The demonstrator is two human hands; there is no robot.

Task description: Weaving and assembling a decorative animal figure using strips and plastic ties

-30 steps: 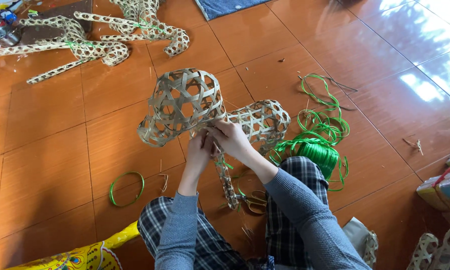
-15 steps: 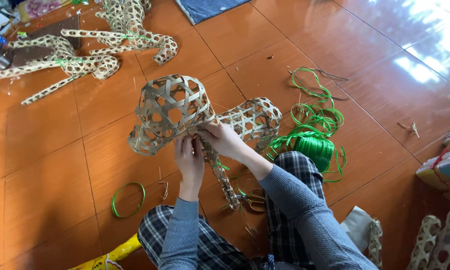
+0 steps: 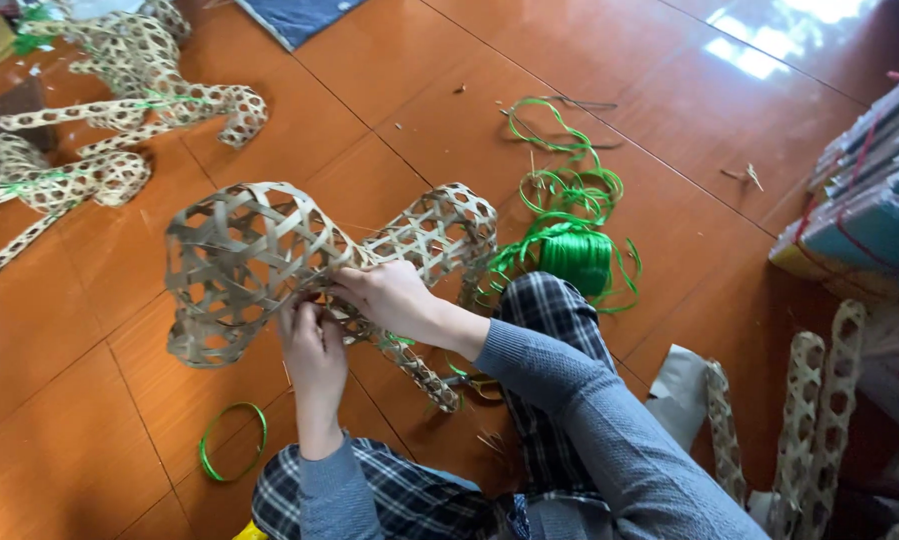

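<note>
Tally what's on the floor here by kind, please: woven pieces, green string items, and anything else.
Woven lattice figure in both hands: 1
Woven figures top left: cannot separate, at least 2
Woven tubes at right: 3
Green string spool: 1
Green loop: 1
Total: at least 8

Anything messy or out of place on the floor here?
Yes. Loose green plastic cord lies tangled and trailing beside its spool, a stray green cord ring lies by the knee, and small cut scraps dot the orange tiles. The woven bamboo-strip figure, held by both hands, looks intact.
</note>
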